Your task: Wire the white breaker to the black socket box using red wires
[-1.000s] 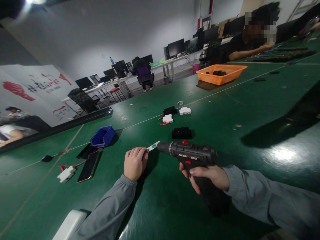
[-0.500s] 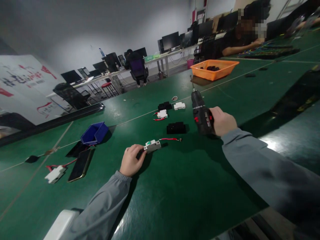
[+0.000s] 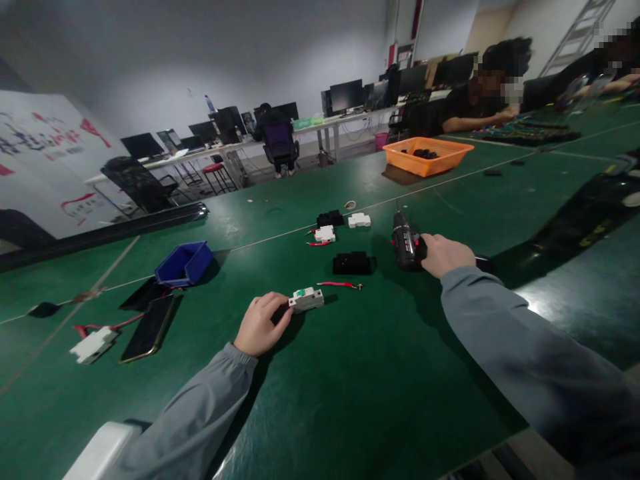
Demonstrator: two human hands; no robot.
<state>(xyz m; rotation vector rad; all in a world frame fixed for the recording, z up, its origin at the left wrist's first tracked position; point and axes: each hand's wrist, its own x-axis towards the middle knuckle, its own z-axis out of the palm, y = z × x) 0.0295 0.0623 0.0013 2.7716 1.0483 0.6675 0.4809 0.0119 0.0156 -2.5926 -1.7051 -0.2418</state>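
My left hand [image 3: 263, 325] pinches the left end of a white circuit breaker [image 3: 307, 301] with a green switch, which rests on the green table [image 3: 350, 387]. My right hand [image 3: 447, 255] is wrapped round the handle of a black cordless drill [image 3: 406, 243]; the drill appears to lie low over the table, bit pointing away from me. Between the hands lie a short red wire [image 3: 340, 285] and a black rectangular block [image 3: 352, 263]. Farther off are a white breaker with red wires [image 3: 324, 234], another white breaker [image 3: 359, 220] and a second black block [image 3: 330, 218].
At left stand a blue bin [image 3: 184, 263], a phone [image 3: 150, 328] and a wired white breaker [image 3: 94, 344]. An orange basket [image 3: 427, 157] with dark pieces stands at the back. A person [image 3: 487, 87] sits at the far right side of the table.
My right hand has lowered the drill toward the table, and its bit now sits nearer. My left hand stays at the breaker. The view has shifted slightly.
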